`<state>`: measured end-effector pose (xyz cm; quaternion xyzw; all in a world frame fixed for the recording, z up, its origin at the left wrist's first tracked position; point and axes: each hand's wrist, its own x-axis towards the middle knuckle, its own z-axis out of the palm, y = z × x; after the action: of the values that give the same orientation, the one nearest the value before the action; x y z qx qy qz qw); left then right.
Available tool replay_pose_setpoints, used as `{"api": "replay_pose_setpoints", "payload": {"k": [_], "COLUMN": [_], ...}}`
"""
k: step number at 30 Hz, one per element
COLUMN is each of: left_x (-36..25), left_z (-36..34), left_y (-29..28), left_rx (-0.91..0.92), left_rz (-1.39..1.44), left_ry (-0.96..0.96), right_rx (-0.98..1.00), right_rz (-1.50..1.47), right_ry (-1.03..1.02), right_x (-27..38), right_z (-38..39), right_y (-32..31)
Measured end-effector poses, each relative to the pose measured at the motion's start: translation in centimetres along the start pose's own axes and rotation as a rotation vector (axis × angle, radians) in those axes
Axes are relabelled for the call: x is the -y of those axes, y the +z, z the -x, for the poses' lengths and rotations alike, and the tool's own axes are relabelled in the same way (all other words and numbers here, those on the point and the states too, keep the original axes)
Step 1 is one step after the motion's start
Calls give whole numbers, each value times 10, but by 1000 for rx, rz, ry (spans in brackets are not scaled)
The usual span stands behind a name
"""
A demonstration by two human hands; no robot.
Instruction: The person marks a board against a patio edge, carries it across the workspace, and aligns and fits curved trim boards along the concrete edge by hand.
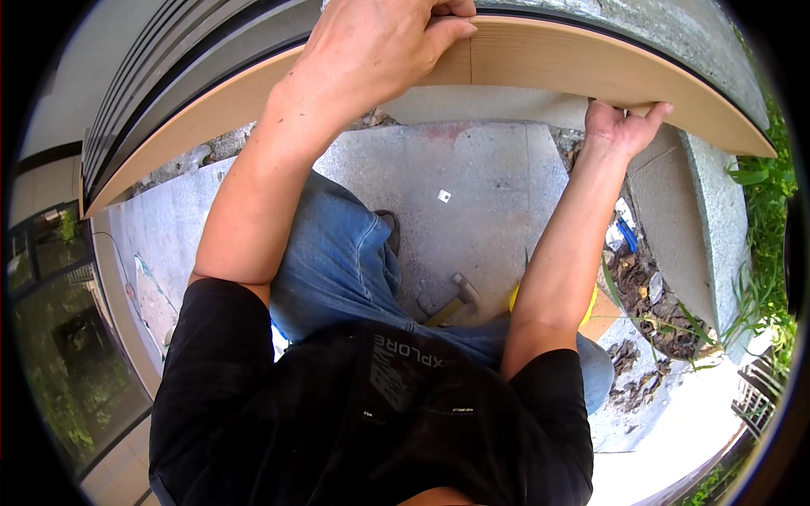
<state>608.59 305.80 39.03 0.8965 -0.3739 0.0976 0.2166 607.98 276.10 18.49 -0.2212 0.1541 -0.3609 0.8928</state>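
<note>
A long wood-grain board (557,57) with a dark upper edge spans the top of the view, bowed by the lens. My left hand (380,42) is at its upper edge near the middle, thumb and fingers closed together; what lies between them is hidden. Just below the thumb, a thin dark line runs down the board's face. Further right, my right hand (620,128) holds the board's lower edge from beneath, palm up, with some fingertips hidden behind it.
On the grey slab below lie a hammer (456,299) and a small white square piece (444,196). A yellow object (588,305) is partly behind my right forearm. A blue-handled tool (626,236) rests by dry leaves, near a concrete curb (717,228). Glass panes (76,337) stand left.
</note>
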Motion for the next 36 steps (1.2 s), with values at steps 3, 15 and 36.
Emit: {"api": "replay_pose_setpoints", "payload": {"k": [3,15,36], "left_x": [0,1,-6], "left_z": [1,1,-2], "left_y": [2,9,4], "left_rx": [-26,-33,-26], "left_rz": [10,14,-50], "left_ry": [3,-45,-28], "right_rx": [11,73,7], "right_rz": [5,14,-5], "right_ry": [4,14,-5], "right_x": [0,3,0], "right_z": [2,11,8], "right_y": [2,10,10]}}
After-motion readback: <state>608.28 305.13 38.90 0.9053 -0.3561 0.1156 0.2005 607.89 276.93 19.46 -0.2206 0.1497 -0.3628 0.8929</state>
